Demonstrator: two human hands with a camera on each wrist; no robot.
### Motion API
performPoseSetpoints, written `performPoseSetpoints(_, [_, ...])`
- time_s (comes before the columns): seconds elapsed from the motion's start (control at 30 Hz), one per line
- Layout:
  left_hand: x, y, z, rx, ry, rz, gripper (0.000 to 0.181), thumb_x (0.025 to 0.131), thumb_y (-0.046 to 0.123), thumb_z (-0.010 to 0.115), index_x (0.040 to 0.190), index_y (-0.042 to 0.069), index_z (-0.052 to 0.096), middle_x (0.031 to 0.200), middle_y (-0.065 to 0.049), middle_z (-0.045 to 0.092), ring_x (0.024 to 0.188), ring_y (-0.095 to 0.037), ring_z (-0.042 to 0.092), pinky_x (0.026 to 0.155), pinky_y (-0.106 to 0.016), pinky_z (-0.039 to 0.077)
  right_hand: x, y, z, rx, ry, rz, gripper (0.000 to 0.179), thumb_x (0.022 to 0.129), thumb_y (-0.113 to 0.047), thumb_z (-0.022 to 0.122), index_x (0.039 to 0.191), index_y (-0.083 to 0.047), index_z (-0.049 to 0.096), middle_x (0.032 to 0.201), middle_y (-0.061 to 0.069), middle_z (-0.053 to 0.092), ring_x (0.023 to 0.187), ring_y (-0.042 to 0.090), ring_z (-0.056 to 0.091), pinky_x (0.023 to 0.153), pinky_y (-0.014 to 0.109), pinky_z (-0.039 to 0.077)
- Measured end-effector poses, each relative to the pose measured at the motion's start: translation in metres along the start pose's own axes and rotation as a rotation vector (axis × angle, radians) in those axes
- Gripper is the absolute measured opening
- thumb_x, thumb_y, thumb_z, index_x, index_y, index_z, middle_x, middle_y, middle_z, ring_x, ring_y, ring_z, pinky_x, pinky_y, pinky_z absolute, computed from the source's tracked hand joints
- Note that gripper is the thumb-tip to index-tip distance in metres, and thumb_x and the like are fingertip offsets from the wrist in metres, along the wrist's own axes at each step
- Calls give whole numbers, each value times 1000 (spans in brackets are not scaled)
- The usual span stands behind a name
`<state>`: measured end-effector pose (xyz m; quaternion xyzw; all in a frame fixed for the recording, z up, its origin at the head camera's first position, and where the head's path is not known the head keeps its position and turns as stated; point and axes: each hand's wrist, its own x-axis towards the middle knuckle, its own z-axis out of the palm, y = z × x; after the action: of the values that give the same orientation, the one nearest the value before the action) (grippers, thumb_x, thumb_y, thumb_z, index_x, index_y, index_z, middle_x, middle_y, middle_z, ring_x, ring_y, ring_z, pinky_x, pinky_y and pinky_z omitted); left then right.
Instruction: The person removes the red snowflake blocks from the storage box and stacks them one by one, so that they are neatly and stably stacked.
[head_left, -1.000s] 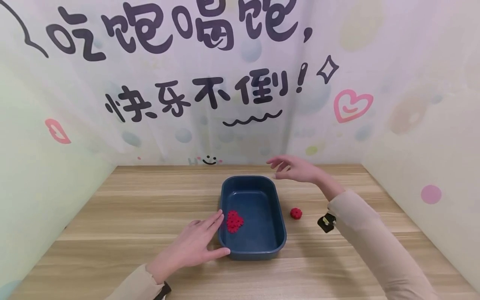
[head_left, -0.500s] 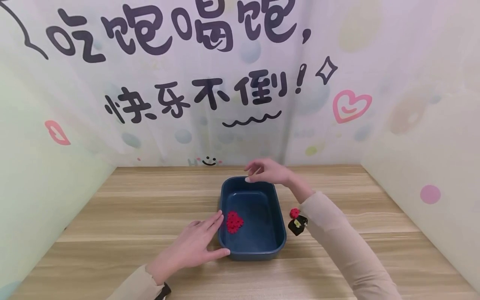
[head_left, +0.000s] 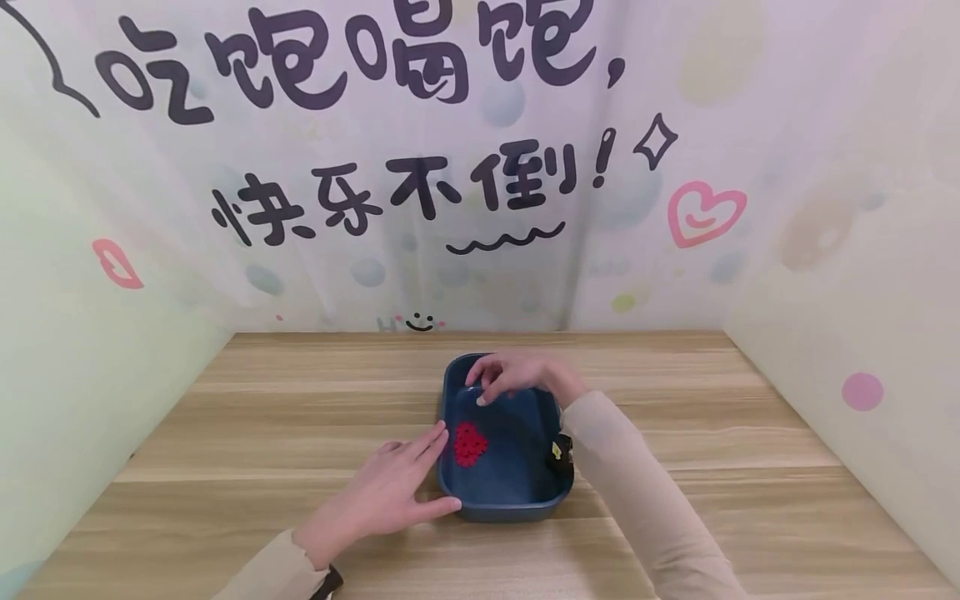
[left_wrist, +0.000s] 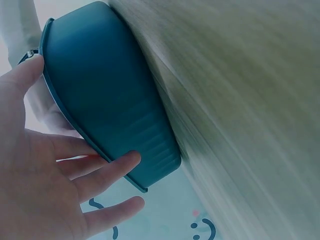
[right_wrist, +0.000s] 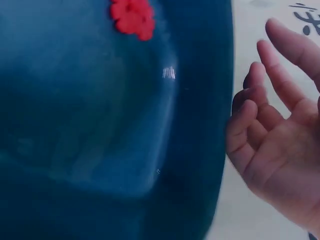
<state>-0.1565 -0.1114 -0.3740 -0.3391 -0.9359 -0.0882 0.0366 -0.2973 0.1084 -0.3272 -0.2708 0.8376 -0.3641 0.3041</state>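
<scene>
A deep blue rectangular bin [head_left: 517, 487] stands on the table, with a small cluster of red flower-shaped pieces [head_left: 470, 443] at its left side. My left hand [head_left: 382, 487] rests against the bin's left rim, fingers extended and thumb at the near corner. In the left wrist view its fingers [left_wrist: 112, 175] spread along the bin's outer wall. Over the far end of the bin hovers my right hand [head_left: 513, 375]. The right wrist view shows its fingers [right_wrist: 270, 75] loosely bent with nothing between them. Red pieces [right_wrist: 132, 17] lie in the bin there too.
The wooden table [head_left: 300, 400] extends around the bin. A white printed curtain [head_left: 337, 275] hangs behind it, and pale walls flank both sides. A black wrist camera [head_left: 561, 454] on the right arm overhangs the bin's right rim.
My right hand has moved left and nearer, from beyond the bin's far right corner to over its far end. The red piece right of the bin is now covered by the arm. My left hand stays put.
</scene>
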Motion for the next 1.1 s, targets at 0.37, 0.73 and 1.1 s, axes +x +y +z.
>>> performPoseSetpoints(0.37, [0,1,-1,-15,-20,-19,87,78,69,35,134,2,36,140,-10,30,116,-24,42,89,-47,35,17,16,17,-76,-144,76,31,77,-7,65,106,-16,59,74,3,48,74,19,47,64,29,38])
performPoseSetpoints(0.73, [-1,1,0,-15,-23,-21,87,79,69,34,134,2,36,140,-10,29,116,-23,42,90,-47,34,25,25,32,-148,-173,105,31,74,-8,69,102,-18,61,80,3,49,74,16,45,63,25,38])
performPoseSetpoints(1.1, [0,1,-1,-16,-34,-24,86,78,69,36,134,3,36,140,-10,29,116,-24,42,89,-48,35,28,21,43,-234,-125,167,32,71,-16,73,98,-27,59,91,1,52,87,18,46,76,34,39])
